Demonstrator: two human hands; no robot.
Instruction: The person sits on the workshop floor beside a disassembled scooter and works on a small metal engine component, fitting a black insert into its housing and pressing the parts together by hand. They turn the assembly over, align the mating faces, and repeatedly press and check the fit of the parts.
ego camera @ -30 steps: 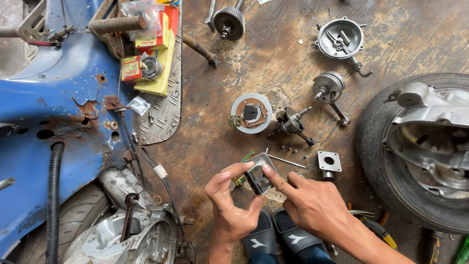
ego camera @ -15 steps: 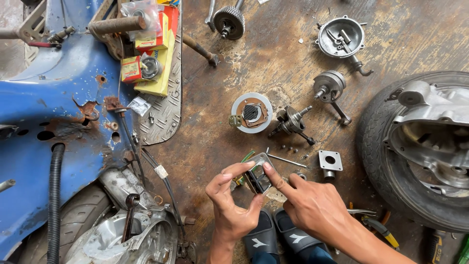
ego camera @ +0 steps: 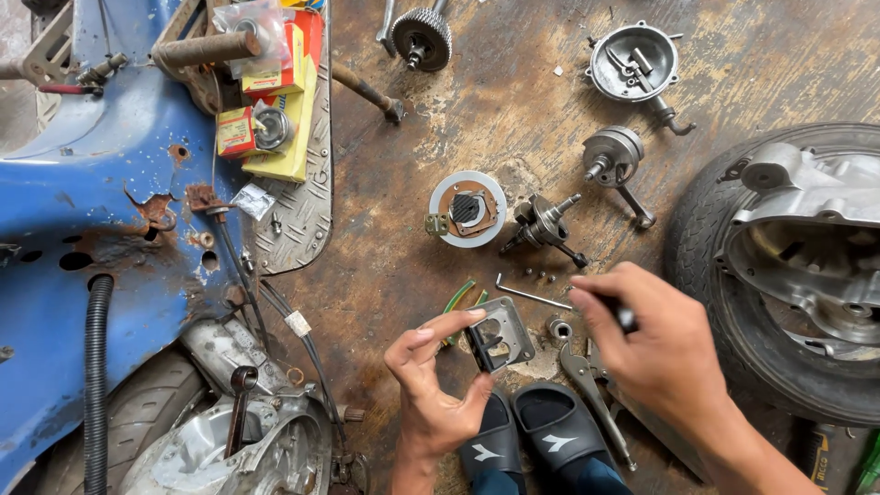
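My left hand (ego camera: 435, 390) holds a small square grey metal block (ego camera: 501, 334) with dark openings, pinched between thumb and forefinger just above my black sandals (ego camera: 527, 431). My right hand (ego camera: 665, 353) is off to the right of the block and apart from it. Its fingers curl over a small dark piece (ego camera: 626, 318) on the floor; whether it grips that piece is unclear. A thin hex key (ego camera: 532, 295) and a small round socket (ego camera: 557, 328) lie between the hands. Locking pliers (ego camera: 587, 385) lie below my right hand.
On the stained floor lie a white disc with a brown plate (ego camera: 467, 209), a crank part (ego camera: 545, 225), a round metal housing (ego camera: 632, 62) and a gear (ego camera: 422, 37). A tyre with an engine casing (ego camera: 788, 266) is at the right. A blue scooter frame (ego camera: 92, 183) with yellow boxes (ego camera: 275, 101) fills the left.
My right hand has left the grey block and moved right, over the spot where a small square plate lay. My left hand still holds the block, now turned more open to view.
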